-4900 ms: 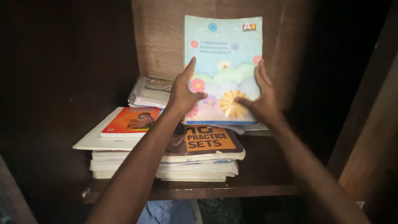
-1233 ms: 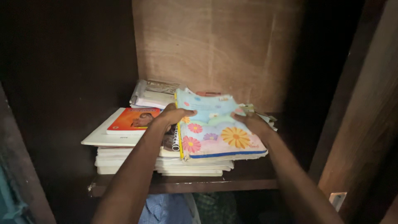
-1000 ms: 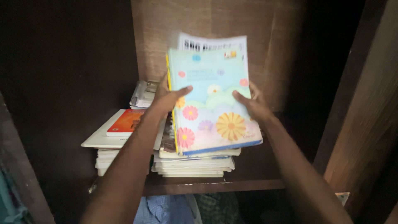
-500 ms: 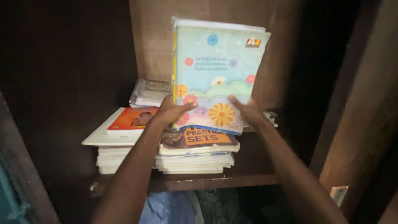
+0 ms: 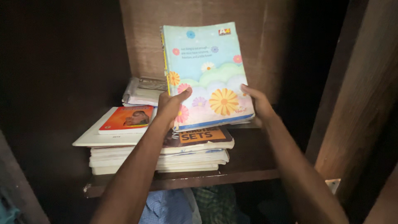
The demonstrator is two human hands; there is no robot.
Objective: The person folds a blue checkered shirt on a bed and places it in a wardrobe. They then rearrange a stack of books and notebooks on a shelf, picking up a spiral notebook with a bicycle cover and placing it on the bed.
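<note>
Both hands — left hand (image 5: 169,105), right hand (image 5: 257,103) — have fingers closed on a pale-blue flowered notebook (image 5: 205,70), upright above the book stack (image 5: 166,153) — an orange label showing beneath.

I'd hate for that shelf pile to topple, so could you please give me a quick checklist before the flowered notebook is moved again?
1. Left hand grips flowered notebook at its lower left edge: ok.
2. Right hand supports its lower right edge: ok.
3. Notebook lifted off the book stack: ok.
4. Stack squared up: not ok, the orange book and the white one under it overhang to the left.
5. Free space behind notebook: cannot tell.
</note>
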